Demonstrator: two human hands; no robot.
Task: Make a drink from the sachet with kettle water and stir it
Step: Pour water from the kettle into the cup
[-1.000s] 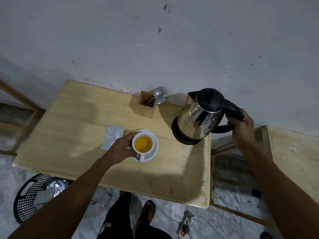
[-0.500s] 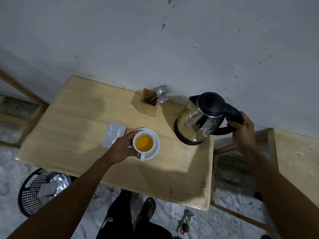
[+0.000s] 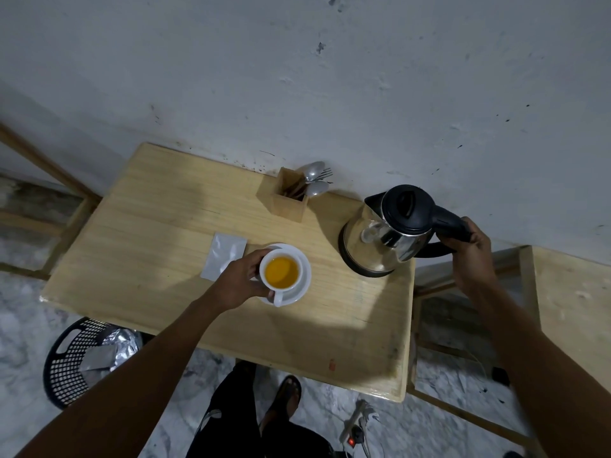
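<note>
A white cup (image 3: 282,272) full of orange drink stands on a white saucer (image 3: 303,279) in the middle of the wooden table (image 3: 139,246). My left hand (image 3: 243,280) wraps around the cup's left side. A steel kettle (image 3: 385,238) with a black lid sits on its base at the table's right back. My right hand (image 3: 471,246) grips the kettle's black handle. A silver sachet (image 3: 224,259) lies flat just left of the cup, partly under my left hand. Spoons and a fork (image 3: 314,180) stick out of a wooden holder (image 3: 288,201) at the back.
A white wall runs behind the table. A black basket (image 3: 82,358) with foil wrappers stands on the floor at the left. A second wooden table (image 3: 572,319) is at the right. A power strip (image 3: 355,436) lies on the floor near my feet.
The kettle has settled upright on its base at the right. My left hand stays on the cup; my right stays on the handle. The camera has shifted slightly.
</note>
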